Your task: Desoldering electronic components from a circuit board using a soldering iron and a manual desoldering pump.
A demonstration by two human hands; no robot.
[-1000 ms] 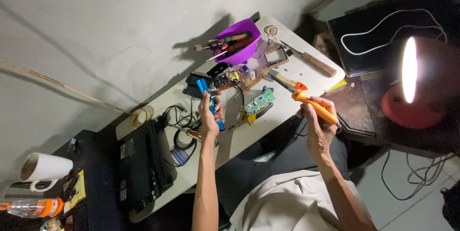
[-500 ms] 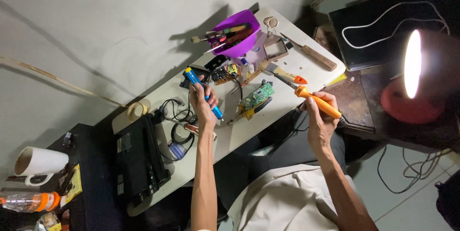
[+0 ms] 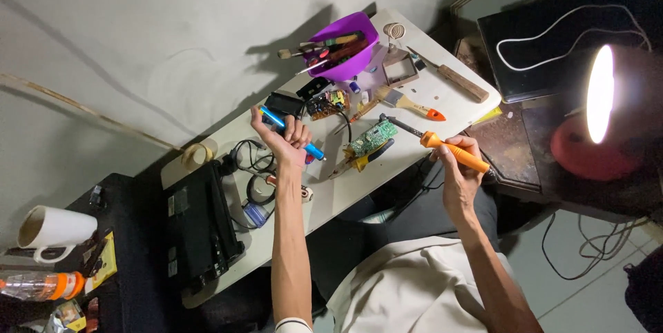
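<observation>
The green circuit board [image 3: 373, 137] lies flat near the middle of the white table [image 3: 456, 102], close to its near edge, its long axis slanting toward the table's far right corner. It sits between the two hands, and the right hand [image 3: 461, 167] is the one whose tool reaches it: that hand is closed in a full fist round the orange handle of a soldering iron [image 3: 442, 147], whose thin dark metal shaft points across the near edge at the board's right end; whether the tip touches the board is hard to tell from here. The left hand [image 3: 286, 138] is raised above the table, fingers curled round a slim blue tube-shaped tool [image 3: 290, 133] that slants much like the board. Yellow-handled pliers [image 3: 356, 162] lie just beside the board's near side. A glossy purple plastic bowl [image 3: 345, 49] of brushes and tools stands at the far edge.
</observation>
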